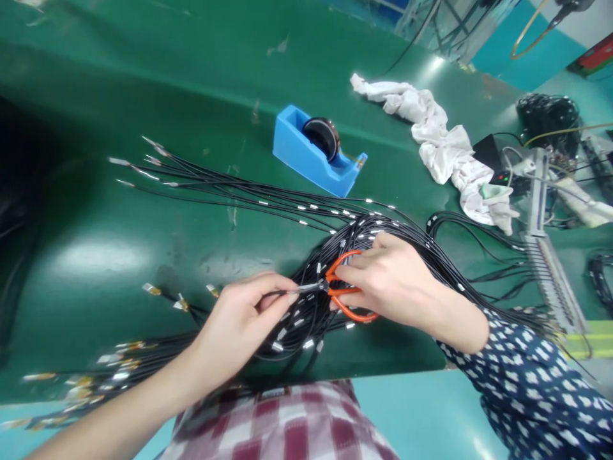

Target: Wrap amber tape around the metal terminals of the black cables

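Note:
My right hand (pixel 390 278) grips orange-handled scissors (pixel 352 312), their metal blades pointing left. At the blade tips, my left hand (pixel 251 306) pinches the end of a thin black cable (pixel 274 293) between thumb and fingertips. Whether the blades touch the cable or only lie against it I cannot tell. Beneath both hands lies a coiled bundle of black cables (pixel 364 230) carrying many small white labels. Loose cable ends (pixel 163 184) with pale tips fan out to the upper left. More cable ends (pixel 119 367), with white and yellowish tips, lie at the lower left.
A blue tape dispenser (pixel 299 153) with a dark roll stands behind the bundle. Crumpled white cloth (pixel 445 147) stretches across the green table (pixel 191 76). On the right are a grey slotted strip (pixel 555 281) and a small black box (pixel 491 156) with lit indicators.

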`<state>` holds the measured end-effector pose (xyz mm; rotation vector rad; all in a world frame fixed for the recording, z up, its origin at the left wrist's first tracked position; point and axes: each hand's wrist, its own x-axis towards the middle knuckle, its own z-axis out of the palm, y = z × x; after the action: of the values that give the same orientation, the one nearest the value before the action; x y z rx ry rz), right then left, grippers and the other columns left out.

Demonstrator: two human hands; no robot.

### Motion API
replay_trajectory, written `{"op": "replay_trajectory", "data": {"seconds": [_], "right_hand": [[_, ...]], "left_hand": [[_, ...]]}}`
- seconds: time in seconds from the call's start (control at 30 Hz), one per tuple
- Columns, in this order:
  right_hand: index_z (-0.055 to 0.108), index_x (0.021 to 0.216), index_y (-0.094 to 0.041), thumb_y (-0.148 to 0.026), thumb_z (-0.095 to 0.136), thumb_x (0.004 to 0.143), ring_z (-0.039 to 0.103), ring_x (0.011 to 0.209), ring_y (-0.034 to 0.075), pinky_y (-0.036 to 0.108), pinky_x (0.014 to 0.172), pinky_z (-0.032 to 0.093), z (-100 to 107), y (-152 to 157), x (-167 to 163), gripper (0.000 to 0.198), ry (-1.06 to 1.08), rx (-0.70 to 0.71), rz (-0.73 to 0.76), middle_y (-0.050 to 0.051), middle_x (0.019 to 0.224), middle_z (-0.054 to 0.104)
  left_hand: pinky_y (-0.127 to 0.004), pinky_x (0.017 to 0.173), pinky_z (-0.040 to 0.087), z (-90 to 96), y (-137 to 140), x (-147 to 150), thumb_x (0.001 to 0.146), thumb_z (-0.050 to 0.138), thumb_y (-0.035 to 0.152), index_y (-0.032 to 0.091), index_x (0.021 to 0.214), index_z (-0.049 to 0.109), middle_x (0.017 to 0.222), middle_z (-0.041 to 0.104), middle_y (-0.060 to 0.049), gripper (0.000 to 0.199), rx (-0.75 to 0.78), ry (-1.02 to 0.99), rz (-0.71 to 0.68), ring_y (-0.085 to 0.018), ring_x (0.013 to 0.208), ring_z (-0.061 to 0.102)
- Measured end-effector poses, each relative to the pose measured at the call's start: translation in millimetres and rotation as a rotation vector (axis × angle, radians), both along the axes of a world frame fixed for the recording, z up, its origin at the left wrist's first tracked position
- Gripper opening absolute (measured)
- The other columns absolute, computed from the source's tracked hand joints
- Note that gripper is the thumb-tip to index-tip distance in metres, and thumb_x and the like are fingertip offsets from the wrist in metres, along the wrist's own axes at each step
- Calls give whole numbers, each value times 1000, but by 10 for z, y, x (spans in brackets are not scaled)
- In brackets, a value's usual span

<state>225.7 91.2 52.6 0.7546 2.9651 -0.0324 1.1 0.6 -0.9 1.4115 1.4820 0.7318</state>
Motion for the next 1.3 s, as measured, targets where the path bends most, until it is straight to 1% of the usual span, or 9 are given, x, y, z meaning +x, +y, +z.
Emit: {"op": "replay_trajectory", "data": {"seconds": [0.17, 0.33, 0.7, 0.8, 0.87, 1.03, 1.1, 1.17, 1.3], "right_hand": [[52, 66, -19, -37, 57, 91, 41, 47, 12, 33, 60, 19, 28, 10, -14, 31, -32, 15, 48, -2, 54, 59], [53, 65, -19, -35, 60, 89, 39, 44, 13, 33, 58, 21, 49, -5, -31, 30, -58, 7, 48, -1, 51, 58], [56, 60, -19, -48, 62, 87, 31, 44, 11, 30, 54, 17, 3, 19, -31, 40, -49, -218, -3, -2, 49, 54], [57, 61, -19, -47, 61, 88, 31, 45, 11, 29, 52, 17, 6, 38, -35, 39, -75, -321, -33, -3, 51, 55], [57, 61, -20, -46, 62, 87, 32, 46, 11, 28, 53, 18, 8, 48, -35, 37, -78, -348, -51, -3, 52, 56], [58, 59, -20, -59, 62, 82, 27, 46, 11, 27, 57, 24, 2, 54, -21, 46, -2, -389, -77, -4, 50, 56], [58, 59, -20, -62, 60, 82, 26, 46, 11, 28, 58, 24, 0, 42, -20, 48, -4, -371, -69, -4, 49, 57], [57, 60, -20, -60, 57, 85, 27, 46, 11, 29, 59, 23, -4, 22, -22, 47, -16, -311, -43, -2, 50, 57], [55, 62, -18, -44, 59, 89, 31, 45, 11, 31, 58, 19, -22, -22, -29, 38, -40, -168, 25, 0, 52, 58]], "left_hand": [[-27, 61, 44, -1, 25, 11, 88, 59, 32, 21, 90, 74, 80, 71, -3, 19, -25, -4, -11, -18, 70, 63], [-26, 60, 44, 8, 33, 11, 88, 60, 33, 21, 89, 75, 78, 71, -2, 19, -44, -5, -25, -18, 68, 63], [-23, 65, 47, -7, -26, 27, 86, 63, 28, 21, 86, 75, 80, 72, -1, 13, -29, -80, -12, -16, 72, 64], [-23, 64, 48, -4, -20, 39, 85, 63, 27, 21, 85, 75, 80, 73, -1, 13, -21, -88, -4, -15, 72, 64], [-22, 65, 48, -2, -14, 43, 85, 64, 26, 21, 85, 74, 81, 73, -1, 12, -28, -99, 0, -15, 73, 65], [-21, 63, 48, 5, -5, 36, 85, 63, 25, 21, 84, 74, 80, 73, 0, 12, -50, -103, -24, -14, 70, 64], [-21, 65, 48, 5, -7, 31, 85, 63, 25, 22, 85, 74, 81, 73, 0, 12, -52, -105, -21, -14, 72, 64], [-22, 67, 48, -1, -11, 28, 85, 63, 25, 22, 85, 74, 82, 74, 0, 12, -54, -112, -12, -15, 75, 65], [-22, 67, 48, -25, -28, 31, 86, 63, 25, 22, 86, 74, 83, 74, 0, 12, -57, -117, -11, -15, 75, 65]]}}
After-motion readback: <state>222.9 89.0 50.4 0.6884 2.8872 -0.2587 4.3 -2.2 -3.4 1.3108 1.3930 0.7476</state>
